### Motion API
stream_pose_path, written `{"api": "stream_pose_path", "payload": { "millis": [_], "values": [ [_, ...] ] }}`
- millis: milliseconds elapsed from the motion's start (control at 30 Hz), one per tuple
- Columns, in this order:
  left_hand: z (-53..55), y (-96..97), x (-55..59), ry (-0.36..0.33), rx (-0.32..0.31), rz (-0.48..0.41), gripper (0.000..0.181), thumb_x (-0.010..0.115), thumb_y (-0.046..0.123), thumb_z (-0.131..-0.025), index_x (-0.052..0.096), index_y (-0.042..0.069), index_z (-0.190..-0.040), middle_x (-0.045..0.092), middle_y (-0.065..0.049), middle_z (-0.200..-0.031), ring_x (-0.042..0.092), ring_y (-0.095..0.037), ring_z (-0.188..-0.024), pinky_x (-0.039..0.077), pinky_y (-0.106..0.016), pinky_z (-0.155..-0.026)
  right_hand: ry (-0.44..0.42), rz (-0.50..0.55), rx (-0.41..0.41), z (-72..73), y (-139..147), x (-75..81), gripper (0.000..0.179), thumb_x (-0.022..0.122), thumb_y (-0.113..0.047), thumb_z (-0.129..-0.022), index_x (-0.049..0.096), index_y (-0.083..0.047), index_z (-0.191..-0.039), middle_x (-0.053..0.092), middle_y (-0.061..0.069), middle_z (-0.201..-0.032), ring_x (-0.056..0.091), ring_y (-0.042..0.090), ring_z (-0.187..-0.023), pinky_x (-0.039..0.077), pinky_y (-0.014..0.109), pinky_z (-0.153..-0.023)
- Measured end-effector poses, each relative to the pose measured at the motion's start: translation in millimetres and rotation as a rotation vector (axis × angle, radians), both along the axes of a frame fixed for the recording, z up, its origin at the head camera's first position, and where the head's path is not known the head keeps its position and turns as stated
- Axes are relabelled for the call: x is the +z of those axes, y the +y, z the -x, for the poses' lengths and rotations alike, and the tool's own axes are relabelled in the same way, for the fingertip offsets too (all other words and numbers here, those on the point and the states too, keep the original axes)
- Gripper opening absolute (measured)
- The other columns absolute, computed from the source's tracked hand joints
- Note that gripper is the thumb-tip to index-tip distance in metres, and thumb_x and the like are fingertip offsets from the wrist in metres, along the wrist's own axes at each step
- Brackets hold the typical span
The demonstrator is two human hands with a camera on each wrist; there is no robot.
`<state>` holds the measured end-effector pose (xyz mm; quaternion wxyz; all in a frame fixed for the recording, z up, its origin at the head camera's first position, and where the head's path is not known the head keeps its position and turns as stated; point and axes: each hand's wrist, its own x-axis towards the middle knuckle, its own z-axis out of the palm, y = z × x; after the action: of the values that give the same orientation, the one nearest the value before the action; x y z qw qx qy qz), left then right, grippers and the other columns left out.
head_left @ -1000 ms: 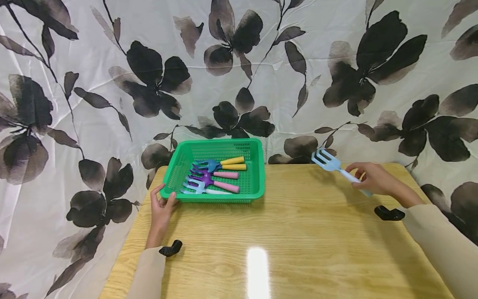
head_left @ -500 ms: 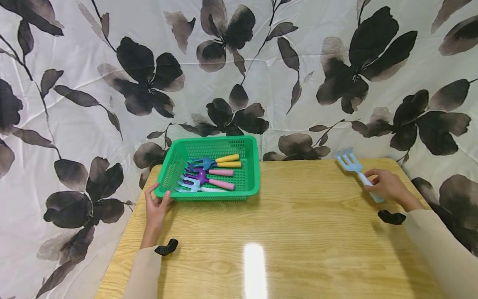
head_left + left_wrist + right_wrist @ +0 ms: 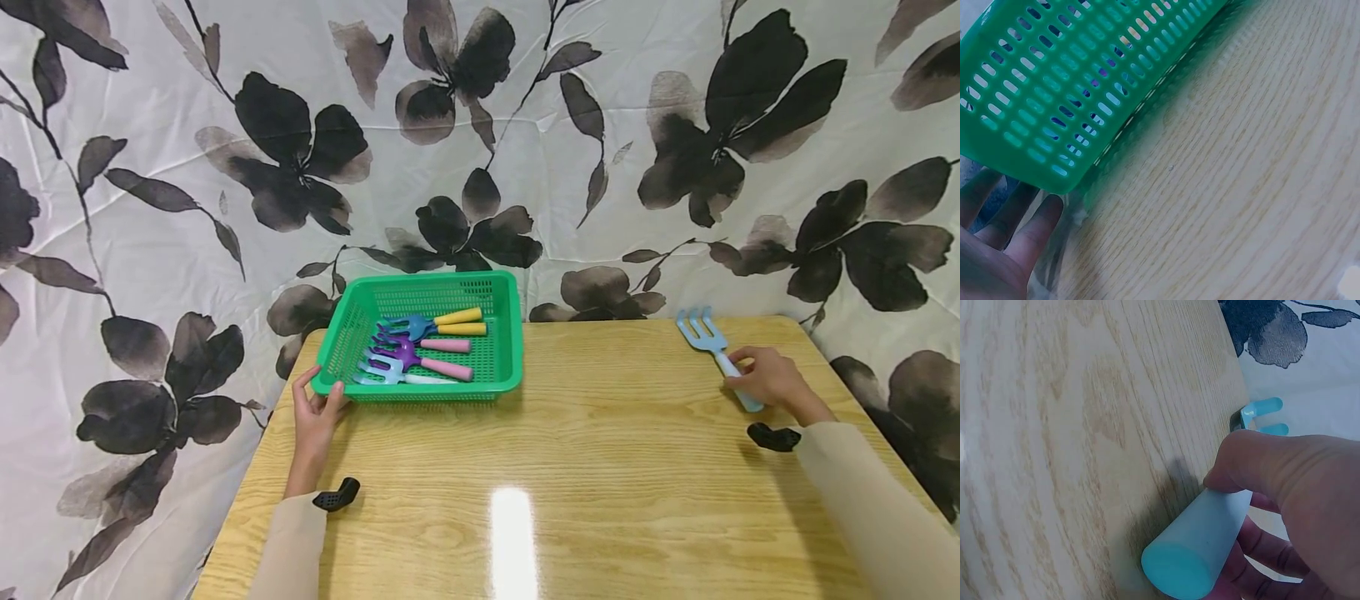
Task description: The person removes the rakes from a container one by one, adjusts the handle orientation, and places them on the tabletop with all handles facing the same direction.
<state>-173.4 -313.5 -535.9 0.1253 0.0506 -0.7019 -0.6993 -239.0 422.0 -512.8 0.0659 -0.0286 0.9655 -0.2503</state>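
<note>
At the right back of the table, my right hand (image 3: 772,379) grips the handle of a light-blue garden hand fork (image 3: 703,333). The fork's tines point toward the curtain, and it lies on or just above the wood. In the right wrist view, thumb and fingers pinch the pale handle (image 3: 1200,540). My left hand (image 3: 313,425) holds the front left corner of a green plastic basket (image 3: 427,390). Inside are several hand forks: blue ones with yellow handles (image 3: 459,317), purple ones with pink handles (image 3: 447,368), and a light-blue one (image 3: 390,373) at the front.
A wooden table (image 3: 600,467) carries everything, with a bright light reflection at its front middle. A white curtain with dark flowers (image 3: 570,167) hangs right behind the table's back edge. Black wrist devices (image 3: 337,496) sit at both sleeves.
My right hand has carried the light-blue fork rightward and lowered it toward the tabletop, turning its tines toward the back. The left hand stays at the basket corner. The head view shifted slightly.
</note>
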Motion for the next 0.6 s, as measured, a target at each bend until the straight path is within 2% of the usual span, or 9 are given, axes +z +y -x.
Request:
{"api": "stream_pose_path", "payload": {
  "millis": [133, 333, 500, 600],
  "values": [
    [-0.1, -0.2, -0.7, 0.002, -0.001, 0.004, 0.061, 0.059, 0.028, -0.106, 0.025, 0.024, -0.156, 0.045, -0.023, -0.148, 0.066, -0.013, -0.111, 0.05, -0.05, -0.104, -0.004, 0.006, -0.013, 1.1, -2.6, -0.3, 0.054, 0.076, -0.023, -0.09, 0.057, 0.013, -0.125, 0.062, 0.038, -0.108, 0.062, 0.045, -0.09, 0.05, 0.033, -0.059],
    [-0.7, -1.7, -0.9, 0.005, -0.003, 0.007, 0.061, 0.058, 0.027, -0.107, 0.024, 0.023, -0.157, 0.046, -0.023, -0.148, 0.066, -0.011, -0.11, 0.052, -0.047, -0.103, -0.012, 0.013, -0.016, 2.5, -3.0, -3.0, 0.055, 0.077, -0.024, -0.09, 0.058, 0.013, -0.125, 0.062, 0.039, -0.111, 0.062, 0.048, -0.094, 0.051, 0.033, -0.06],
    [0.7, -2.0, -0.9, 0.004, -0.006, -0.003, 0.061, 0.058, 0.026, -0.107, 0.024, 0.022, -0.157, 0.045, -0.022, -0.148, 0.067, -0.009, -0.109, 0.053, -0.043, -0.102, -0.021, 0.004, -0.015, 2.5, -1.8, -4.3, 0.057, 0.076, -0.027, -0.091, 0.056, 0.013, -0.127, 0.061, 0.04, -0.113, 0.06, 0.052, -0.099, 0.053, 0.039, -0.064],
    [2.3, -2.2, -1.8, -0.005, -0.004, -0.016, 0.062, 0.058, 0.023, -0.107, 0.023, 0.021, -0.158, 0.045, -0.023, -0.148, 0.067, -0.009, -0.108, 0.051, -0.046, -0.105, -0.04, 0.009, -0.018, 1.1, -1.5, -3.4, 0.06, 0.076, -0.029, -0.091, 0.055, 0.012, -0.129, 0.06, 0.041, -0.116, 0.059, 0.053, -0.101, 0.055, 0.043, -0.068]
  ]
}}
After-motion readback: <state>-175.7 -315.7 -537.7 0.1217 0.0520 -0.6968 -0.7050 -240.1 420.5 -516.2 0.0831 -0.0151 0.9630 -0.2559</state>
